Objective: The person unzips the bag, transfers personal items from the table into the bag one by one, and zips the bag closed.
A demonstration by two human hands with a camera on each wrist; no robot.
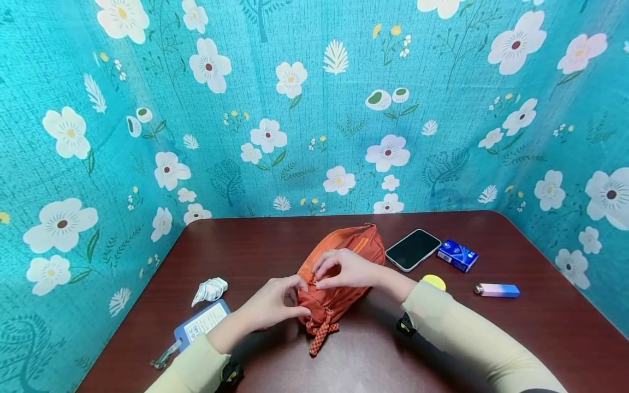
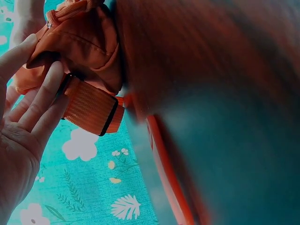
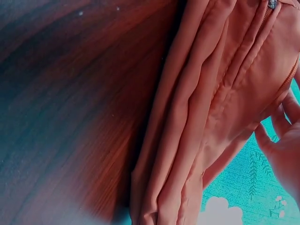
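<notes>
An orange-red fabric bag [image 1: 339, 305] lies on the table, its near end turned toward me. My left hand [image 1: 272, 303] grips that near end between thumb and fingers. Above it, my right hand [image 1: 351, 268] pinches at the zipper on the bag's top edge; the fingertips cover most of the pull. A braided cord pull [image 1: 321, 333] hangs from the near end. Along the far side runs a wide woven strap [image 1: 319, 254], and its dark-edged buckle [image 2: 89, 105] shows beside my left fingers in the left wrist view. Folded side fabric [image 3: 187, 122] fills much of the right wrist view.
To the right lie a phone [image 1: 414, 250], a blue packet [image 1: 457, 255], a yellow round item [image 1: 434, 282] and a pink-blue stick-shaped case [image 1: 497, 290]. On the left are a crumpled white item [image 1: 210, 290] and a blue card holder [image 1: 201, 325]. Flowered cloth [image 1: 290, 136] hangs behind the table.
</notes>
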